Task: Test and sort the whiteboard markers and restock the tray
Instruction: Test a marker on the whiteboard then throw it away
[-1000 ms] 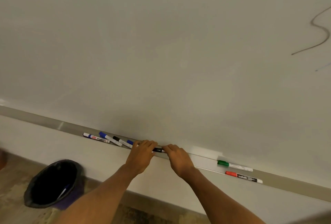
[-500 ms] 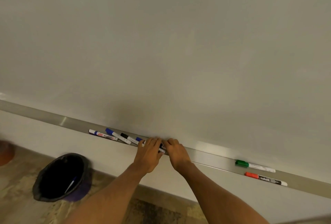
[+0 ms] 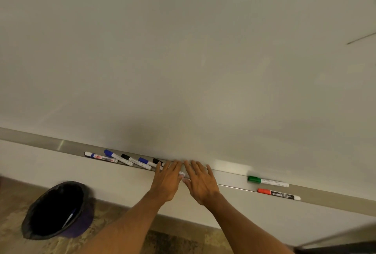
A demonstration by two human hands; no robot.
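A cluster of slim, round-barrelled whiteboard markers lies in the tray (image 3: 46, 144), a long shallow metal ledge with a dull brushed sheen running along the foot of the whiteboard (image 3: 183, 60). From the left: a white marker with a red label (image 3: 101, 157), a blue-capped marker (image 3: 118, 157), a black-capped marker (image 3: 136, 161), a second blue-capped marker (image 3: 148, 162), then a marker with a black cap (image 3: 158, 161) whose white barrel runs under the left hand (image 3: 167, 180), its far end showing just between the two hands. These lie slanted and close-packed, some touching or overlapping.

Both hands are flat, palms down, fingers straight and slightly spread, side by side over the tray's front lip. The left hand rests over the barrel without gripping it. The right hand (image 3: 201, 183) is open too, grasping nothing, fingertips reaching the board's lower edge. Both forearms come up from the lower frame, converging at the tray.

To the right of the hands the tray is bare for a stretch, then holds a green-capped marker (image 3: 267, 181) near the board and a red-capped marker with a black barrel (image 3: 278, 194) near the front lip, apart from one another.

Below left, on a mottled brown floor, stands a round bin (image 3: 55, 211) lined with a black bag, with one pen-like item inside
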